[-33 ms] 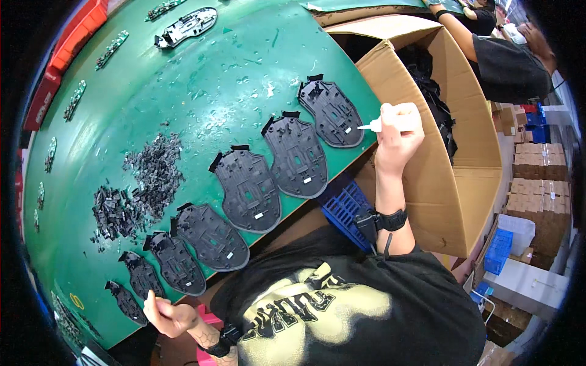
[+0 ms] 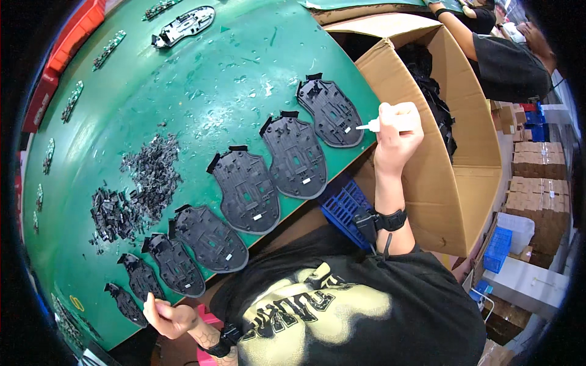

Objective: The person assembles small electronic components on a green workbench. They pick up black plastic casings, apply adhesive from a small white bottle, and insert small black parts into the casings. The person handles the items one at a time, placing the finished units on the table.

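Observation:
My right hand [image 2: 400, 135] is closed around a small white squeeze bottle [image 2: 373, 125] with a thin nozzle, most of it hidden in my fist. The nozzle points left over the lower end of a black plastic shell [image 2: 334, 116] at the table's right edge; I cannot tell whether they touch. This shell ends a slanting row of several similar ones, among them a large shell [image 2: 247, 189] in the middle. My left hand [image 2: 170, 317] is by the near table edge, beside the smallest shell [image 2: 125, 303]. Its fingers are curled together; anything in them is hidden.
Loose small black parts [image 2: 143, 186] lie heaped on the green table [image 2: 213, 116]. Farther back are a white-and-black shell [image 2: 186, 26] and several circuit boards [image 2: 72, 100]. An open cardboard box [image 2: 433, 177] stands right, a blue crate [image 2: 345, 207] below the edge. Another person [image 2: 510, 67] works at far right.
The table and its things sit very slightly farther left in view. Both hands hold the same pose.

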`<state>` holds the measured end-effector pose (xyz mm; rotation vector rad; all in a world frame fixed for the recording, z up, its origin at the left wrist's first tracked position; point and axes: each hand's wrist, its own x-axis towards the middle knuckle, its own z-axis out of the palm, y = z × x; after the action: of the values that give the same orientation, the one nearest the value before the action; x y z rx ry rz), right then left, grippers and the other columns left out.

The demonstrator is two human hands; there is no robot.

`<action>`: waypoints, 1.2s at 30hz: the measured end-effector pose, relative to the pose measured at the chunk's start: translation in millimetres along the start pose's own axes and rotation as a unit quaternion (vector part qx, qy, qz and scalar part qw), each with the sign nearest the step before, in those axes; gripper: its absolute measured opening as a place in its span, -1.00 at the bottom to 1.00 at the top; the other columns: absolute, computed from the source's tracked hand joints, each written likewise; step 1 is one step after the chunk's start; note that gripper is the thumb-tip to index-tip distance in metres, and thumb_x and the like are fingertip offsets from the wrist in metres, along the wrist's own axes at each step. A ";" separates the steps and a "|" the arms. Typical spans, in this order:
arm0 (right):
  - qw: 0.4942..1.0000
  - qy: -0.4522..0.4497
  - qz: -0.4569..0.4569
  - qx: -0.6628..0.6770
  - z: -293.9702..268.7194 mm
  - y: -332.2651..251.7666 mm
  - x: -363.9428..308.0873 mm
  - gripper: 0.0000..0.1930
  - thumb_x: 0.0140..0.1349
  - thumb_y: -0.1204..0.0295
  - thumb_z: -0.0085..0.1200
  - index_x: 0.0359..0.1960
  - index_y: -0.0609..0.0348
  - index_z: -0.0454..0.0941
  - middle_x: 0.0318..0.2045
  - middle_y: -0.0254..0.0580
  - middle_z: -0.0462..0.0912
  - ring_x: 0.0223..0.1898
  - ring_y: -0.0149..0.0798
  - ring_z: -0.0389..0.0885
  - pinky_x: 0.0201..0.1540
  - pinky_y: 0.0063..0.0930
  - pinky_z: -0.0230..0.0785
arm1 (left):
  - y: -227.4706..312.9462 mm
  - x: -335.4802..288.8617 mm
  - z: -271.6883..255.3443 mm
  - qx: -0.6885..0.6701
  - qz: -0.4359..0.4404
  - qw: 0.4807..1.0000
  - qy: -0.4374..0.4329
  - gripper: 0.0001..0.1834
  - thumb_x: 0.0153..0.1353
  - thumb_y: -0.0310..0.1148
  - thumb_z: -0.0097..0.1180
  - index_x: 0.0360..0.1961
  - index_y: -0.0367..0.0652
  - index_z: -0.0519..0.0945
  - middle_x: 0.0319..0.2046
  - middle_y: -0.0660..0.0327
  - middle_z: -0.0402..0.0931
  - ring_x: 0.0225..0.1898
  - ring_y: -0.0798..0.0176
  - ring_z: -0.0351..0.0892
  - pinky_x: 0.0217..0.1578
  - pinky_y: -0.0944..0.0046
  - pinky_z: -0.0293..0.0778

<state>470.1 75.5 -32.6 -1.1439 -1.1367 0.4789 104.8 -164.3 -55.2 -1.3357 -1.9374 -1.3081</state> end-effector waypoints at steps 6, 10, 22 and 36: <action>0.996 -0.031 -0.053 -0.058 7.2 -3.1 -0.8 -0.80 0.05 0.63 0.24 -0.70 0.22 0.54 -0.58 -0.32 0.46 -0.52 -0.46 0.39 -0.48 -0.58 0.17 | -9.1 -6.0 -3.9 0.026 0.034 0.998 -0.043 -0.79 0.21 -0.58 -0.05 -0.24 -0.52 0.58 -0.51 0.05 0.51 -0.63 0.24 0.33 -0.60 0.29 0.25; 0.996 -0.042 -0.044 -0.059 8.5 -4.5 -3.6 -0.80 0.05 0.63 0.25 -0.69 0.22 0.56 -0.58 -0.31 0.47 -0.53 -0.46 0.39 -0.47 -0.58 0.17 | -15.8 -8.1 -5.9 0.042 0.057 0.996 -0.062 -0.80 0.20 -0.58 -0.04 -0.26 -0.51 0.59 -0.48 0.00 0.56 -0.61 0.20 0.39 -0.61 0.27 0.28; 0.999 -0.001 0.026 0.040 5.6 -8.3 -6.4 -0.77 0.17 0.59 0.16 -0.63 0.22 0.43 -0.55 -0.34 0.44 -0.66 -0.52 0.35 -0.64 -0.64 0.12 | -4.0 5.7 6.2 0.064 0.116 0.989 -0.064 -0.81 0.15 -0.63 -0.04 -0.28 -0.51 0.60 -0.56 0.03 0.54 -0.67 0.17 0.32 -0.63 0.23 0.24; 0.987 -0.142 -0.077 0.008 23.8 -40.8 -60.1 -0.78 -0.12 0.70 0.28 -0.73 0.17 0.50 -0.63 -0.28 0.50 -0.65 -0.42 0.45 -0.61 -0.58 0.20 | -2.4 1.0 1.0 0.084 0.085 0.991 -0.068 -0.81 0.14 -0.59 0.00 -0.32 -0.45 0.63 -0.46 0.00 0.60 -0.55 0.07 0.46 -0.46 0.17 0.42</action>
<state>415.5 22.6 -24.3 -0.9843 -1.4540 0.5412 102.4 -163.2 -56.0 -1.4995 -1.9257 -0.9747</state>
